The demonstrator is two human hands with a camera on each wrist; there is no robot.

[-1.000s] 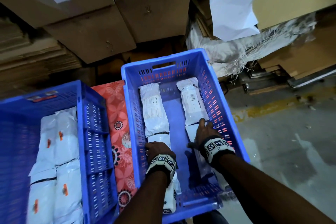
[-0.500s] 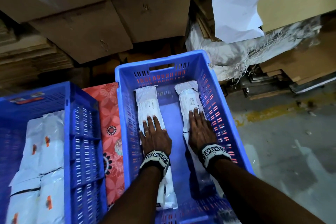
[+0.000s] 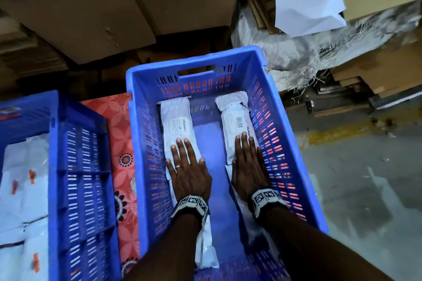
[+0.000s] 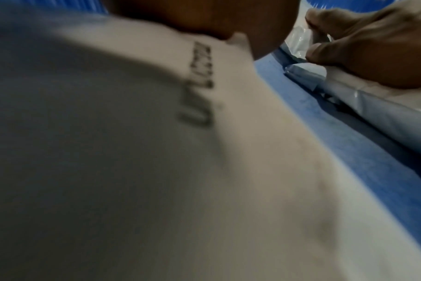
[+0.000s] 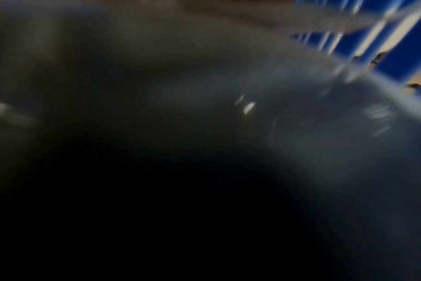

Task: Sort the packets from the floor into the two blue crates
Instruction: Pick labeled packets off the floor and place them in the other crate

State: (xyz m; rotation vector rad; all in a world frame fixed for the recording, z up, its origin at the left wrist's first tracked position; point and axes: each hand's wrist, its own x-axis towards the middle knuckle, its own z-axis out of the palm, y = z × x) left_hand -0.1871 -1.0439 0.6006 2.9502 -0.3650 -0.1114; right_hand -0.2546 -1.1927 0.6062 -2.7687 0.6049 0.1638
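Two rows of white packets lie lengthwise in the right blue crate. My left hand lies flat with straight fingers on the left row, over the packet with the amazon label. My right hand presses flat on the right row, on the packet with the barcode label. The left wrist view is filled by a blurred white packet, with my right hand at its upper right. Dark and blurred, the right wrist view shows only a grey packet surface and crate slats.
A second blue crate with several white packets stands at the left. A red patterned sheet lies between the crates. Cardboard boxes and white sacking crowd the back. Grey concrete floor lies to the right.
Both hands slid forward along the packet rows, from curled at the near packets to lying flat with straight fingers on the further ones. The camera tilted nearer the right crate.
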